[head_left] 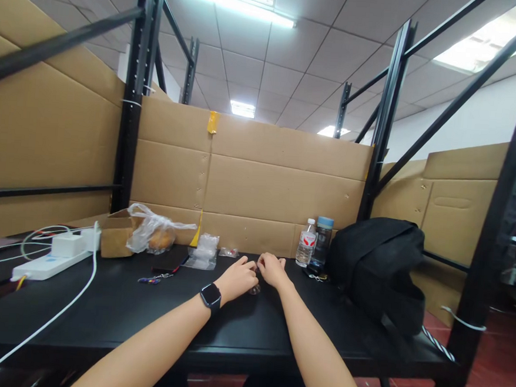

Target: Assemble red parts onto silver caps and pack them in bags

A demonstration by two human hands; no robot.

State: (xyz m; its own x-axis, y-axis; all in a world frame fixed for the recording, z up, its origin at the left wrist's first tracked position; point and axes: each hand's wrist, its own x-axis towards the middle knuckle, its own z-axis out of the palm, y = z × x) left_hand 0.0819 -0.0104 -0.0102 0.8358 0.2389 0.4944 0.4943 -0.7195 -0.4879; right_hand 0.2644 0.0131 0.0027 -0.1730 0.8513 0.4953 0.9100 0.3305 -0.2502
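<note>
Left hand: your left hand, the one with the smartwatch on its wrist, rests on the desk toward its far edge, fingers curled inward. You cannot tell from here whether they pinch anything.

Right hand: your right hand sits just beside the left, knuckles up, fingertips bent down toward the gap between the two hands. Whether it grips something is hidden.

Small object: a small clear piece lies on the desk just below where your fingertips meet, touching or almost touching the left hand. It is too small to name.

Key relation: the piece lies between your hands, toward you from the fingertips, nearer the left hand than the right. No long axis can be made out.

Far edge, left of your hands: small clear bags, a tiny packet, a dark phone-like slab and a lanyard.

Left end of the desk: a white power strip with a charger and white cable, a cardboard box, and a plastic bag with something round and orange-brown inside.

Right of your hands: two bottles standing upright side by side, then a black backpack near the right edge.

Surround: cardboard panels wall the desk behind and at the sides.
</note>
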